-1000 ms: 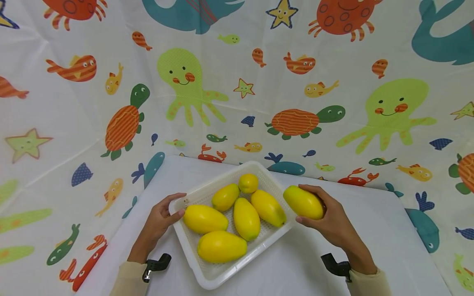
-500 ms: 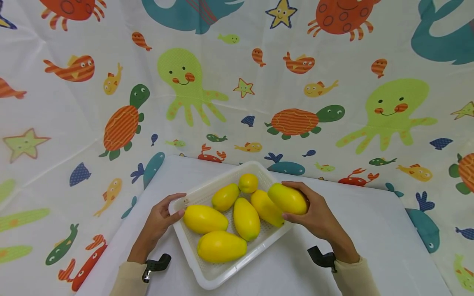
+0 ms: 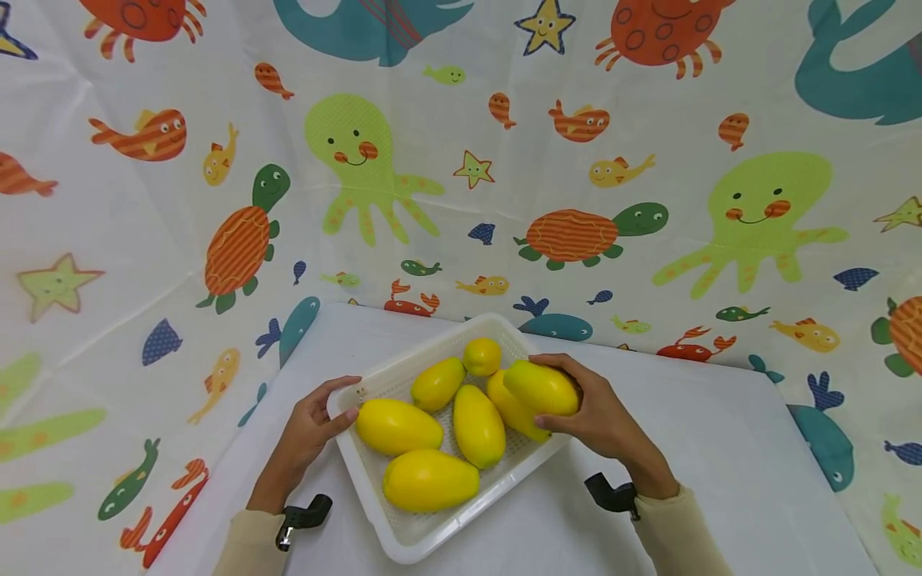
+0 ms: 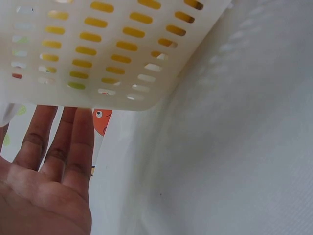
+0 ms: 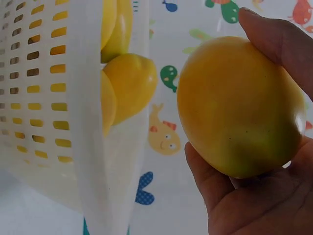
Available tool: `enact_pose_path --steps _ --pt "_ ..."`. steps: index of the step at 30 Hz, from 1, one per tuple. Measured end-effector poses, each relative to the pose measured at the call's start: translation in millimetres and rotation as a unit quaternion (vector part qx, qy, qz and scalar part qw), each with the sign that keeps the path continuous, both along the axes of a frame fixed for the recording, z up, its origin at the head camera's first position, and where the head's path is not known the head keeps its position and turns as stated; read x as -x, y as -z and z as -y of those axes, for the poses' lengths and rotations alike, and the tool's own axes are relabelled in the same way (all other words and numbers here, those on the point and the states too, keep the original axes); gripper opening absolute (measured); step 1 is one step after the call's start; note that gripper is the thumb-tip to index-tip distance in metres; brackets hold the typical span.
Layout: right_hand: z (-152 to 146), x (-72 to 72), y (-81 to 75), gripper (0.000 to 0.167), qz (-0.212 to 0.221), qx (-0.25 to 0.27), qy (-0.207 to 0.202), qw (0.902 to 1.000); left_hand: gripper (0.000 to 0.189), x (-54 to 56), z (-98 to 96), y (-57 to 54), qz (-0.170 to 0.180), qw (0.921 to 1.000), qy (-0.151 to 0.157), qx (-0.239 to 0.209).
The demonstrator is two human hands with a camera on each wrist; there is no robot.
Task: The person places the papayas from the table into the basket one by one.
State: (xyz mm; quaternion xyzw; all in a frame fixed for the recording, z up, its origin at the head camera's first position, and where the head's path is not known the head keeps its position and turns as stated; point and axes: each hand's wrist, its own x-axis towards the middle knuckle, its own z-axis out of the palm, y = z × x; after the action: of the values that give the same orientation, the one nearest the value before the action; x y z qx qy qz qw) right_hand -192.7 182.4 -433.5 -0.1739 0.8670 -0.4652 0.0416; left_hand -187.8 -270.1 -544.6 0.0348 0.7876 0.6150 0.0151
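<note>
A white perforated plastic basket stands on the table, holding several yellow papayas. At its left corner my left hand grips the rim, thumb over the edge; in the left wrist view the fingers reach up behind the basket wall. My right hand holds a yellow papaya with a greenish tip, thumb and fingers on opposite sides. That papaya is over the basket's right side, partly hiding another papaya beneath it. In the right wrist view the held papaya is apart from the basket wall.
A white cloth covers the table. Behind and to the left hangs a white sheet printed with sea animals. Dark wrist mounts sit on both forearms.
My right hand has carried the papaya leftward, from beside the basket to above its right side. The left hand and the basket have stayed in place.
</note>
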Motion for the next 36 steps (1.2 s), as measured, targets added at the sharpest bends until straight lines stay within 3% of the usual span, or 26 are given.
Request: enact_pose_path --steps 5,16,36 --pt "4.7 2.5 5.5 0.081 0.027 0.01 -0.025 0.9993 0.05 0.1 0.6 1.0 -0.001 1.0 0.0 0.002" --pt "15.4 13.3 12.8 0.078 0.043 -0.002 -0.065 0.9969 0.051 4.6 2.9 -0.6 0.0 1.0 0.002 -0.001" --pt "21.6 24.1 25.5 0.073 0.058 -0.008 -0.081 0.995 0.05 8.2 -1.9 -4.3 0.015 0.9998 -0.007 0.014"
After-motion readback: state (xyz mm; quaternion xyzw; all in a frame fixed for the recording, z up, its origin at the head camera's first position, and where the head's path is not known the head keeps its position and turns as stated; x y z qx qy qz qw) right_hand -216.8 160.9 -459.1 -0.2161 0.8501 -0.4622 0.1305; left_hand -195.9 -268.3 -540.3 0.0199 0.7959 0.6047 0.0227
